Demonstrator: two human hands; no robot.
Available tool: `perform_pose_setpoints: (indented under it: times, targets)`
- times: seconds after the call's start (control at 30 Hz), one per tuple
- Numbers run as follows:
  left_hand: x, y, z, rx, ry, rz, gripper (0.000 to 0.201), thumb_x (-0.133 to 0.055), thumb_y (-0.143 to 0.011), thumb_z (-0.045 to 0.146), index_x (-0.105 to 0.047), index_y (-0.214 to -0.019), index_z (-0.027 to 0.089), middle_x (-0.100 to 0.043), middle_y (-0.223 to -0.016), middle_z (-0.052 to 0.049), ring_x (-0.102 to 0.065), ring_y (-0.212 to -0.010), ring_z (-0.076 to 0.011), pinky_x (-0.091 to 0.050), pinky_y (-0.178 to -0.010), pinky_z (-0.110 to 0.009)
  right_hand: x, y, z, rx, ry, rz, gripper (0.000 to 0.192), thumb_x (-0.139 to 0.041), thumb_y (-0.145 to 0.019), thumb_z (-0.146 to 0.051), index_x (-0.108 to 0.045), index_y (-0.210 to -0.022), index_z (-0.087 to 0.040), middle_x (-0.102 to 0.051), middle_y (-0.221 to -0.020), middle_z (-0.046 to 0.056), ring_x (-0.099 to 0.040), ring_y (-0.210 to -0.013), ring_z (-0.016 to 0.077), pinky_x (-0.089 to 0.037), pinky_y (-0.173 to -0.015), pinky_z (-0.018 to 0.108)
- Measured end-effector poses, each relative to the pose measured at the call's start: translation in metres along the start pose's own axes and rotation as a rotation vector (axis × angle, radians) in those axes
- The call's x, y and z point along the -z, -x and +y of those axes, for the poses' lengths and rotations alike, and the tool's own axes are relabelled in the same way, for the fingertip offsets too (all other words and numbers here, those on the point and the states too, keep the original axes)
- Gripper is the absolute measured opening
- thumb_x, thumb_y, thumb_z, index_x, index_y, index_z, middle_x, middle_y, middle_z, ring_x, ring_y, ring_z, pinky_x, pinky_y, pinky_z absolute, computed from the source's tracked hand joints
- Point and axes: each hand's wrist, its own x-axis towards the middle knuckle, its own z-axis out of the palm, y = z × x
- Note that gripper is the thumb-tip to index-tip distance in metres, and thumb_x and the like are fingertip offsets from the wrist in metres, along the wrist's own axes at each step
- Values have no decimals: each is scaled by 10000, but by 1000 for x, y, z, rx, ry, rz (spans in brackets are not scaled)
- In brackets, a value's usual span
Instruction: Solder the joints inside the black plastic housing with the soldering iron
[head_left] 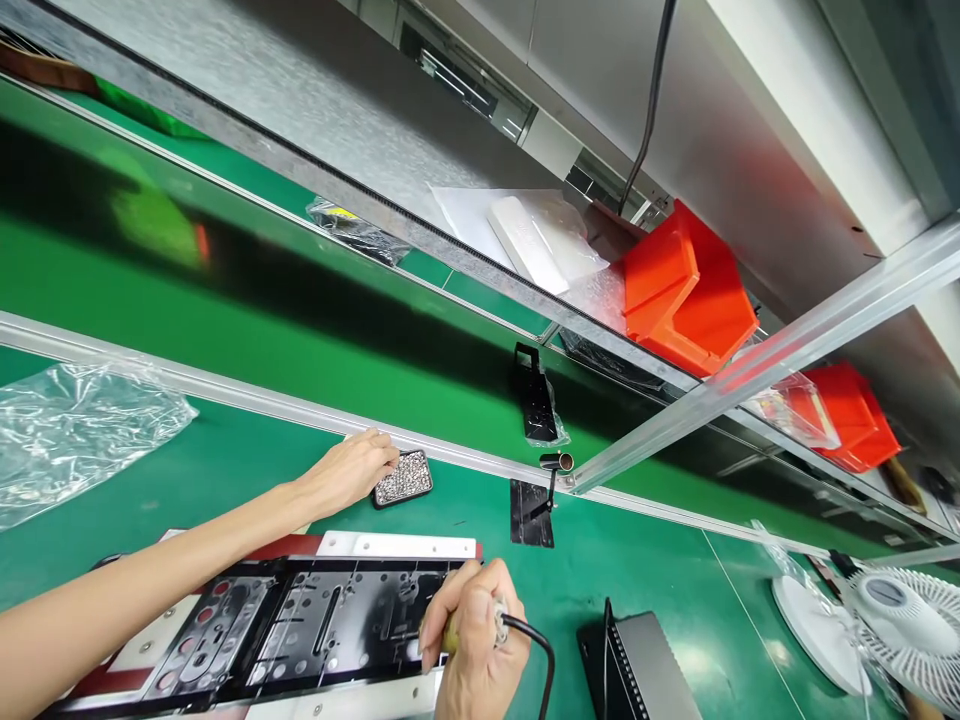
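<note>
My left hand (351, 472) reaches forward to a small black tray of tiny silver screws (404, 478) near the bench's far rail, with its fingertips on the tray's left end. My right hand (474, 632) is closed around a corded screwdriver handle (495, 622) whose black cable (541, 655) loops off to the right. The tool points down at a long black metal part (300, 625) with slots and holes that lies in a white and red fixture (397, 546) in front of me.
A green conveyor belt (225, 310) runs behind the rail. On it lies a black part in a bag (537, 400). A crumpled clear bag (67, 430) lies at left. Red bins (686, 290) sit on a shelf, and a white fan (904, 620) and a grey box (637, 670) stand at right.
</note>
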Motion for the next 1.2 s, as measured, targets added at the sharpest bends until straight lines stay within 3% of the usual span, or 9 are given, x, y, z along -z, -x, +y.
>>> perform_pose_setpoints:
  times: [0.13, 0.33, 0.43, 0.57, 0.63, 0.7, 0.83, 1.03, 1.2]
  targets:
    - [0, -6, 3, -5, 48, -1, 412, -707, -1209, 532, -748, -936, 226, -779, -995, -62, -750, -1071, -280, -624, -1120, -509, -2, 1, 0, 6, 32, -16, 455, -628, -1290, -409, -594, -862, -259, -635, -631, -25, -343, -398, 91, -163, -380, 242]
    - [24, -6, 25, 102, 264, 7, 482, -648, -1130, 668, -742, -895, 257, -845, -949, -94, -808, -972, -298, -665, -985, -456, -1, -2, -5, -9, 71, -1, 474, -621, -1301, -436, -594, -861, -260, -645, -644, -23, -397, -410, 98, -251, -396, 240]
    - [39, 15, 44, 193, 416, 8, 558, -606, -1114, 751, -793, -961, 248, -921, -1007, -109, -872, -939, -298, -695, -896, -412, -5, -11, -19, -1, 89, -45, 502, -612, -1309, -425, -594, -836, -258, -650, -631, -27, -425, -405, 105, -343, -411, 241]
    - [52, 66, 75, 235, 530, 20, 666, -747, -1055, 909, -863, -1010, 254, -942, -1041, -91, -888, -997, -303, -709, -924, -394, -11, -24, -40, 14, 105, -96, 554, -618, -1316, -427, -582, -792, -251, -641, -597, -40, -442, -398, 99, -399, -434, 226]
    - [52, 92, 88, 241, 550, 46, 683, -774, -1056, 936, -917, -1018, 269, -943, -1037, -81, -849, -911, -272, -681, -823, -363, -12, -27, -46, -10, 123, -86, 579, -638, -1313, -446, -585, -773, -245, -641, -592, -40, -468, -412, 95, -453, -471, 220]
    - [49, 112, 97, 214, 575, 78, 644, -802, -1071, 911, -952, -1013, 287, -942, -1018, -67, -826, -846, -243, -658, -745, -330, -12, -27, -48, -33, 127, -79, 584, -660, -1307, -458, -593, -768, -242, -647, -594, -39, -489, -427, 95, -492, -501, 219]
    - [43, 133, 105, 125, 623, 141, 490, -829, -1137, 755, -967, -1005, 304, -939, -1015, -42, -871, -879, -217, -700, -812, -289, -11, -25, -49, -40, 111, -80, 555, -686, -1296, -437, -605, -782, -245, -667, -615, -36, -484, -439, 101, -449, -473, 219]
    - [45, 136, 104, 53, 599, 60, 326, -802, -1207, 563, -971, -1082, 313, -946, -1073, -34, -905, -959, -208, -738, -898, -272, -10, -25, -49, -44, 102, -89, 521, -659, -1299, -384, -623, -797, -251, -662, -625, -38, -478, -440, 111, -444, -466, 238]
    - [39, 135, 106, 55, 597, 126, 308, -819, -1189, 533, -960, -1022, 315, -938, -1026, -15, -910, -922, -205, -743, -872, -270, -8, -24, -51, -56, 104, -82, 509, -647, -1301, -376, -623, -806, -259, -640, -619, -39, -465, -435, 122, -442, -458, 254]
